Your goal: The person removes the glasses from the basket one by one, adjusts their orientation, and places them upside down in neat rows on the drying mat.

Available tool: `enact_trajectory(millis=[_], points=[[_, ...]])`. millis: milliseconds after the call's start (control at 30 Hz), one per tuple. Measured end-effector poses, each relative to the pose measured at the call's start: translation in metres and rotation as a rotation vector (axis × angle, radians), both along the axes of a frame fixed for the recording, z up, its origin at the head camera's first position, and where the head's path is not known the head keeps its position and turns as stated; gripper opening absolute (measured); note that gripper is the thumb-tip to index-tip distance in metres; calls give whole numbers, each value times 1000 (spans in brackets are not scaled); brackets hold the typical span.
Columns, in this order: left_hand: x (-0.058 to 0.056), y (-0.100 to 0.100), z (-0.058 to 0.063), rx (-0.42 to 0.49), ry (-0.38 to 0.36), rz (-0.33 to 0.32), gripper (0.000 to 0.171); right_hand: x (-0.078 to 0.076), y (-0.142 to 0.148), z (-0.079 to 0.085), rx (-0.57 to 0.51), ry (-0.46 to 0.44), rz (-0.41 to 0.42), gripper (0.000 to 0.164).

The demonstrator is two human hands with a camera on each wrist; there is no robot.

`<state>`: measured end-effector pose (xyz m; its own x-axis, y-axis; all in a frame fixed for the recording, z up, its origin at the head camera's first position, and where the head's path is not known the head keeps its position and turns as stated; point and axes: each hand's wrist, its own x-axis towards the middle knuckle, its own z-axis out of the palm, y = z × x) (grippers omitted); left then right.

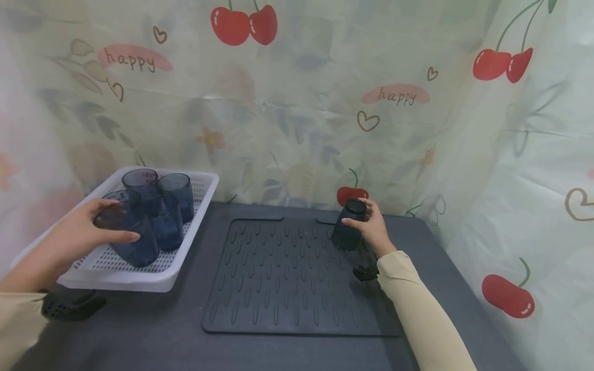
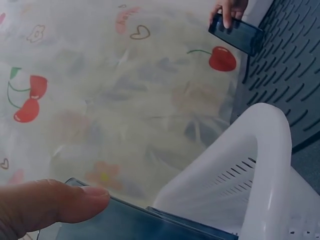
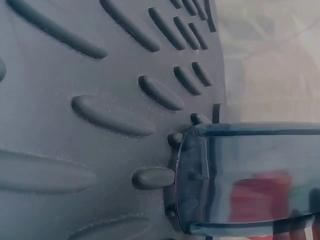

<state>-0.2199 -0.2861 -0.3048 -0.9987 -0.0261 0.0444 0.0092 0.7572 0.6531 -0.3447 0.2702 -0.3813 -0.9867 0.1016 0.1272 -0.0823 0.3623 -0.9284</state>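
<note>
My left hand (image 1: 85, 226) grips a blue-tinted drinking glass (image 1: 136, 242), tilted inside the white basket (image 1: 162, 281). In the left wrist view only the thumb (image 2: 60, 202) shows, lying against that glass's rim. Three similar glasses (image 1: 178, 193) stand close behind and beside it. At the back right, my right hand (image 1: 375, 229) holds another blue glass (image 1: 347, 229) upside down, its base upward. This glass (image 3: 250, 175) has its rim down at the ridged dark mat (image 3: 40, 120) in the right wrist view; the fingers are mostly out of that view.
The ridged drying mat (image 1: 283, 288) lies flat on a dark grey table (image 1: 185, 330), right of the basket. A printed curtain (image 1: 297, 129) with cherries and hearts hangs behind the table and along its sides.
</note>
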Motion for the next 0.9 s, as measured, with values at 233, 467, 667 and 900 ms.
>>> enact_trajectory(millis=[233,467,667,900], points=[[5,4,9,-26,12,-1,103,-2,0,0,-4,-6,-8,82],[11,10,16,21,81,-2,96,-1,0,0,2,1,-8,83],[17,16,22,67,135,39,94,-2,1,0,4,-13,-15,83],[27,24,30,142,204,71,88,-4,0,1,0,-17,-11,83]])
